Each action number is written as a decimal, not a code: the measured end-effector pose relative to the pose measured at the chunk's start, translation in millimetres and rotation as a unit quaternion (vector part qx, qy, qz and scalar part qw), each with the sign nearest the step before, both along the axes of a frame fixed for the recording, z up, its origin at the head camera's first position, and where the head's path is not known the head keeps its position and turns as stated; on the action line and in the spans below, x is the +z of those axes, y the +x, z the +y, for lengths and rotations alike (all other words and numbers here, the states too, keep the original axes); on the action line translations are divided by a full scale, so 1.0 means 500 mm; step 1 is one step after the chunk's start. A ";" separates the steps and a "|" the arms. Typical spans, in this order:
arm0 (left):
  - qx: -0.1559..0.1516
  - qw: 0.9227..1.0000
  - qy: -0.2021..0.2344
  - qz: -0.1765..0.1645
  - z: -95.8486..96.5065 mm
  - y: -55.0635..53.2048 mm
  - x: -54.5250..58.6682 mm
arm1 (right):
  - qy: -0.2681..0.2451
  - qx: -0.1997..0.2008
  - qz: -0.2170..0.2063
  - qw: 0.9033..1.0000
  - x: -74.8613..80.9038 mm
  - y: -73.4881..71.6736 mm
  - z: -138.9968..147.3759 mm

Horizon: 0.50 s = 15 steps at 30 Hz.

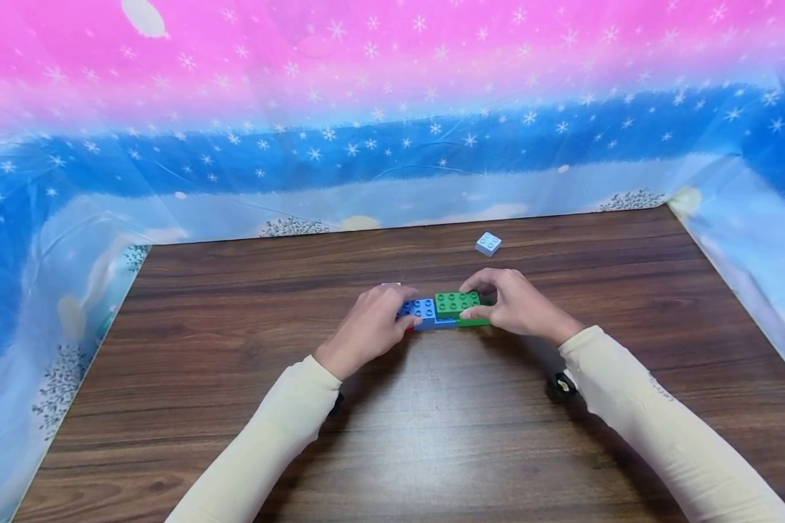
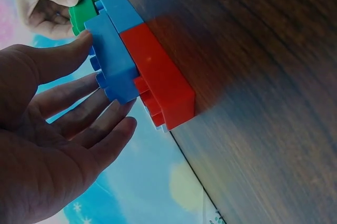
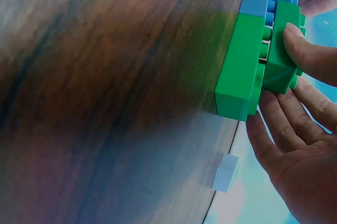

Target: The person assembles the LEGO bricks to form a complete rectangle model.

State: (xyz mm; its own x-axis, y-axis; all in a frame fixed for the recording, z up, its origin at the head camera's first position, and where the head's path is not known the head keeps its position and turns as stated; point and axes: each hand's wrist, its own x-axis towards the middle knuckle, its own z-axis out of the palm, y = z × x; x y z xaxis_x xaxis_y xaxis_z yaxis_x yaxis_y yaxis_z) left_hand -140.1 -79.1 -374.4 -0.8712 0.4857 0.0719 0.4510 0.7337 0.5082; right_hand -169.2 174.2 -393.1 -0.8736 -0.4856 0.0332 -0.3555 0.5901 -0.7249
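A bottom row of toy building bricks lies on the table: a red brick (image 2: 158, 71), a blue brick (image 2: 121, 9) and a green brick (image 3: 239, 68). My left hand (image 1: 374, 323) holds the upper blue brick (image 2: 111, 58) between thumb and fingers; that brick sits across the red and lower blue ones. An upper green brick (image 1: 456, 303) is pinched by my right hand (image 1: 522, 305), beside the upper blue brick. In the right wrist view, studs of the lower green brick show in a narrow gap beneath the upper green one.
A small light-blue brick (image 1: 488, 244) lies apart behind my right hand. Something whitish (image 1: 390, 284) shows just behind the left hand, mostly hidden. The wooden table (image 1: 235, 327) ends at a patterned cloth backdrop (image 1: 366, 160) behind and at the sides.
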 end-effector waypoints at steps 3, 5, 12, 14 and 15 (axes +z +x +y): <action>-0.001 1.000 -0.003 0.000 0.001 -0.001 -0.001 | -0.001 0.001 0.000 1.000 -0.001 0.000 -0.001; -0.001 1.000 -0.006 -0.003 0.002 -0.001 -0.002 | -0.001 0.002 0.000 1.000 -0.002 0.000 -0.002; 0.005 1.000 -0.008 -0.018 0.005 0.000 -0.004 | -0.005 0.005 -0.006 1.000 -0.006 0.002 -0.003; 0.006 1.000 -0.008 -0.018 0.006 0.000 -0.004 | -0.007 0.005 -0.006 1.000 -0.006 0.002 -0.003; 0.006 1.000 -0.008 -0.017 0.006 -0.001 -0.004 | -0.007 0.004 -0.007 1.000 -0.007 0.002 -0.003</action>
State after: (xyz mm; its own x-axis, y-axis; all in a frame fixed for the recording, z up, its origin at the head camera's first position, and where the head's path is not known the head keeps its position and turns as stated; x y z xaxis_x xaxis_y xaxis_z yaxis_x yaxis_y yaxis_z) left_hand -140.4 -76.0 -376.5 -0.8788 0.4759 0.0337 0.4242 0.7471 0.5118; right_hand -168.0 172.9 -396.5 -0.8701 -0.4920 0.0285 -0.3506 0.5771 -0.7376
